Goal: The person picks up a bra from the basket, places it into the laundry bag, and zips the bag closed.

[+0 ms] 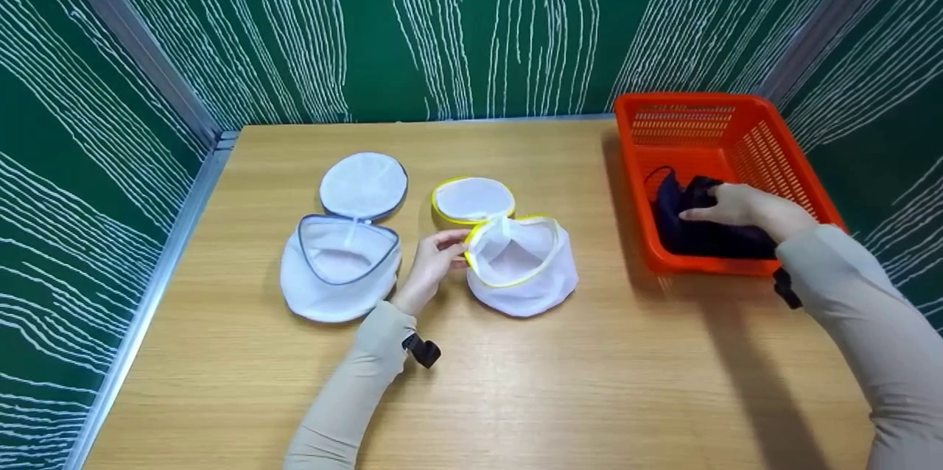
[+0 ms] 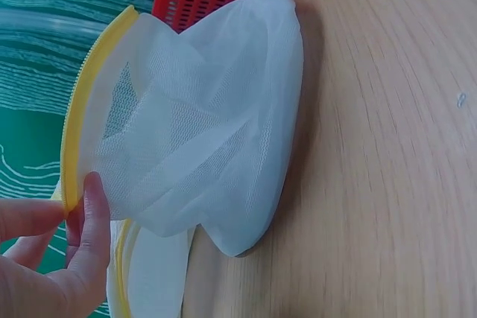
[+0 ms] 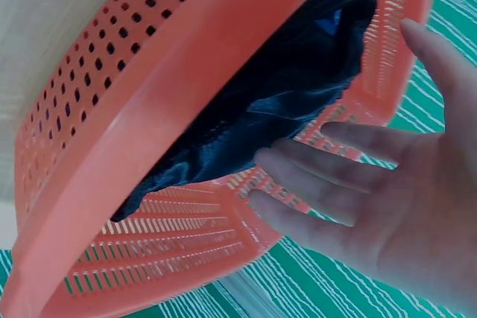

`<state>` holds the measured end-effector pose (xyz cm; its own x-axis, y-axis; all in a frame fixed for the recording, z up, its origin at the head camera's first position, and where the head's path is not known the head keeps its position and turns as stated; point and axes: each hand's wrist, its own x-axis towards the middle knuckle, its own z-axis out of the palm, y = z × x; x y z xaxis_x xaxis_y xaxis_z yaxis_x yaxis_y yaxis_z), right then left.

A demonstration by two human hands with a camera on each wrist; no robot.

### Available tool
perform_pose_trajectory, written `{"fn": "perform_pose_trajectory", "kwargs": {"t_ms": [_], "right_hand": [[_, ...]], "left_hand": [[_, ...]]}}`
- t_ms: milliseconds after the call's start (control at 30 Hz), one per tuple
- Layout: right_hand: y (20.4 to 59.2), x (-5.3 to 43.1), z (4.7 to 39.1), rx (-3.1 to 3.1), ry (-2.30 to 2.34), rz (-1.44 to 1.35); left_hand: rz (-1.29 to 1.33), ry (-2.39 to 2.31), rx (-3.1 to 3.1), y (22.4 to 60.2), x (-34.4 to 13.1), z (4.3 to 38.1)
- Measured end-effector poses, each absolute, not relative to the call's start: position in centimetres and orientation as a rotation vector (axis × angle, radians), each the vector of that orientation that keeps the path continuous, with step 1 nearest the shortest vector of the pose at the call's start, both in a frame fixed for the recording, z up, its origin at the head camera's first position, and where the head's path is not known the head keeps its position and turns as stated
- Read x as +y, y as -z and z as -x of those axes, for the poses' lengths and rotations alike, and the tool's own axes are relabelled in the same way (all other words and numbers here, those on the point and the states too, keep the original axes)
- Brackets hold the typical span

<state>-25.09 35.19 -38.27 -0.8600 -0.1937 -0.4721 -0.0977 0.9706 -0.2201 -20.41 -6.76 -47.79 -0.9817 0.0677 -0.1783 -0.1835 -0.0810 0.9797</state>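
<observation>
A white mesh laundry bag (image 1: 521,264) with a yellow zipper edge stands unzipped on the table, its round lid folded back behind it. My left hand (image 1: 435,264) pinches the yellow edge between thumb and fingers, as the left wrist view of the mesh bag (image 2: 201,124) shows. My right hand (image 1: 733,206) reaches into the orange basket (image 1: 711,264), over dark clothing (image 1: 674,216). In the right wrist view its fingers (image 3: 320,173) are spread and straight, right at the dark cloth (image 3: 276,94).
To the left lies a second mesh bag (image 1: 340,300), with a grey-blue zipper edge and its lid turned back. Green panels (image 1: 361,28) with white wavy lines wall the table (image 1: 516,389) at the back and sides. The basket stands at the back right.
</observation>
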Motion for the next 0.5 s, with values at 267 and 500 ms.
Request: {"fn": "perform_pose_trajectory", "kwargs": {"t_ms": [267,500], "right_hand": [[39.2,35.5,25.6,2.526,0.191,0.201],[39.6,36.0,26.1,2.448,0.200,0.185]], "left_hand": [[0.133,-2.193,1.998,47.7,-6.8,20.0],[0.096,-2.210,1.999,47.9,-6.9,19.8]]}}
